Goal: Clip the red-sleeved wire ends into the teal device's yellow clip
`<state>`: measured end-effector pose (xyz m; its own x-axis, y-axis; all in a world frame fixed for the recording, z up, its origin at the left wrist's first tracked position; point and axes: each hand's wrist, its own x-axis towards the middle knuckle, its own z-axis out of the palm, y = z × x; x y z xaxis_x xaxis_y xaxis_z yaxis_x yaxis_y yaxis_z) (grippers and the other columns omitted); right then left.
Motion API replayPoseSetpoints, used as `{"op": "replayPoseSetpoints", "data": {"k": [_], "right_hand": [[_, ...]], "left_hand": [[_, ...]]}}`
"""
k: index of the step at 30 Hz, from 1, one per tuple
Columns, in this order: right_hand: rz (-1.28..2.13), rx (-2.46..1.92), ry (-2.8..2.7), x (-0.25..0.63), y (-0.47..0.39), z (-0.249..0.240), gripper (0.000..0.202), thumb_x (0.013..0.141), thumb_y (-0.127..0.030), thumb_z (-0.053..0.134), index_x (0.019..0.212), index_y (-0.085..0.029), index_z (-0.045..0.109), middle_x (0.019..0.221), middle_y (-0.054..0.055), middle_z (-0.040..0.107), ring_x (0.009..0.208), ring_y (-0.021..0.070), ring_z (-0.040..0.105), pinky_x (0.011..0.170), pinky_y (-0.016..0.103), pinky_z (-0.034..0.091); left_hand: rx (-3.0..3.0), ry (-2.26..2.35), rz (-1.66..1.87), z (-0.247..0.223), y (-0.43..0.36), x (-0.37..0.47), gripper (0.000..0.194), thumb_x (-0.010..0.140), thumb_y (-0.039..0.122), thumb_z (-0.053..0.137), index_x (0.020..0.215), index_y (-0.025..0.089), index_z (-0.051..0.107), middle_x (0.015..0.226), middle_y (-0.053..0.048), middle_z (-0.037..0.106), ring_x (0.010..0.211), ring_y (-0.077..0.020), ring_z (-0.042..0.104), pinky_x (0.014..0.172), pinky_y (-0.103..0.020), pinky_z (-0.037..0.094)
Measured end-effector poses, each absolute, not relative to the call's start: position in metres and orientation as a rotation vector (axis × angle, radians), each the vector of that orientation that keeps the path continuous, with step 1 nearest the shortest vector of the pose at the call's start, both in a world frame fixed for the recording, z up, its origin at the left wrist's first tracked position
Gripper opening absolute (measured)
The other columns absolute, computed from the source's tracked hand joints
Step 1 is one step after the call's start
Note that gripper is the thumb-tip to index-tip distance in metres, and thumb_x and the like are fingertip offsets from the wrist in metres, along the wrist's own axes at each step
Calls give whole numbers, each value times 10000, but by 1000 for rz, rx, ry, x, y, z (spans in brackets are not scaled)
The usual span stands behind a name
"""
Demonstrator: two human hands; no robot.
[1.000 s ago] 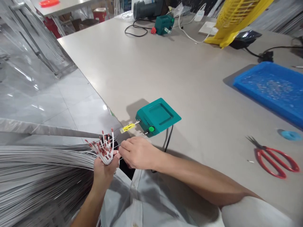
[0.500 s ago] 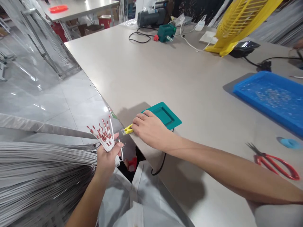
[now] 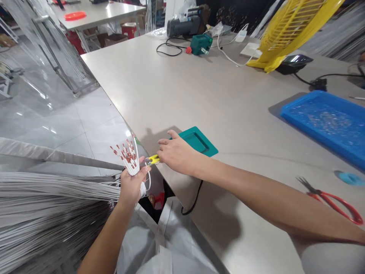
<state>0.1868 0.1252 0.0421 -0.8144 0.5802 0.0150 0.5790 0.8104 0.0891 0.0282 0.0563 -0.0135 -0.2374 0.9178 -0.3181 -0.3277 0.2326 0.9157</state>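
My left hand is closed round a bundle of white wires, their reddish-brown ends fanned upward. One wire loops out by the thumb. Just right of it, my right hand grips a small yellow hand tool with a metal end; its exact kind is not clear. The metal end sits close to the left fingertips, and whether it touches a wire cannot be made out. Behind the right hand lies a teal square tray, partly covered by the fingers.
Long white wires stretch away at the left, beside the table edge. On the table are red-handled scissors, a blue tape ring, a blue tray with bits in it, a yellow fan and a green device.
My left hand has shifted right with the wires, nearer the yellow tool. A right finger has lifted and spread slightly, and the tool's tip now points closer to the left fingertips.
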Motion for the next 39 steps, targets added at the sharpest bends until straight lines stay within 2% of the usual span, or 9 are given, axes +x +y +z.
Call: {"op": "replayPoseSetpoints", "data": {"k": [6, 10, 15, 21, 26, 29, 32, 35, 39], "right_hand": [[115, 954, 2946, 187, 125, 44, 189, 770, -78, 508, 656, -158, 637, 664, 53, 652, 767, 188, 537, 835, 416, 233], [141, 1014, 2932, 188, 125, 43, 113, 788, -226, 572, 776, -142, 647, 756, 71, 661, 807, 218, 554, 905, 469, 216], [161, 1073, 2963, 191, 125, 36, 459, 733, -389, 658, 1102, -129, 573, 888, 95, 662, 894, 259, 558, 968, 537, 175], [99, 1064, 2977, 192, 125, 36, 463, 727, -425, 658, 1084, -137, 591, 863, 93, 665, 903, 262, 569, 981, 567, 182], [35, 1085, 3080, 193, 121, 41, 581, 730, -545, 600, 1075, -79, 602, 864, 134, 664, 926, 295, 570, 960, 552, 257], [-46, 1110, 3293, 187, 104, 41, 451, 824, -456, 524, 1068, -86, 606, 941, 137, 656, 900, 266, 583, 880, 456, 389], [-454, 1327, 3417, 177, 79, 33, 274, 879, -267, 463, 1048, -117, 618, 959, 119, 654, 875, 212, 592, 769, 346, 467], [-1400, 1522, 3202, 165, 64, 20, 281, 818, -292, 571, 1038, -127, 626, 919, 99, 648, 806, 175, 602, 712, 299, 492], [-2478, 1520, 2684, 154, 61, 7, 191, 748, -328, 653, 863, -182, 697, 799, 48, 645, 727, 142, 594, 687, 286, 487]], "left_hand": [[705, 1354, 1225, -15, 59, 24, 444, 563, 202, 769, 982, 99, 664, 522, 38, 553, 440, -45, 387, 426, -193, 314], [755, 1399, 1199, -15, 58, 24, 452, 569, 213, 761, 997, 104, 666, 552, 36, 562, 455, -47, 389, 438, -192, 327], [777, 1439, 1201, -15, 55, 24, 469, 584, 242, 749, 1022, 104, 657, 571, 34, 576, 457, -54, 403, 447, -198, 343], [795, 1465, 1185, -9, 48, 20, 486, 609, 253, 733, 1051, 82, 628, 614, 14, 599, 472, -60, 419, 458, -202, 356], [782, 1474, 1225, -7, 39, 13, 389, 627, 265, 723, 970, 120, 611, 626, 6, 612, 466, -69, 442, 467, -212, 362], [782, 1469, 1240, -4, 33, 8, 205, 651, 280, 697, 784, 148, 614, 525, 41, 543, 450, -73, 437, 455, -207, 346], [809, 1411, 1240, 2, 27, 3, 120, 684, 263, 665, 700, 155, 615, 470, 59, 461, 448, -70, 404, 445, -200, 317], [789, 1316, 1224, 8, 22, 0, 82, 713, 240, 644, 716, 167, 609, 476, 62, 455, 451, -67, 384, 449, -199, 303], [752, 1255, 1173, 13, 17, 0, 95, 695, 230, 664, 688, 166, 595, 450, 70, 440, 435, -61, 372, 438, -193, 287]]}}
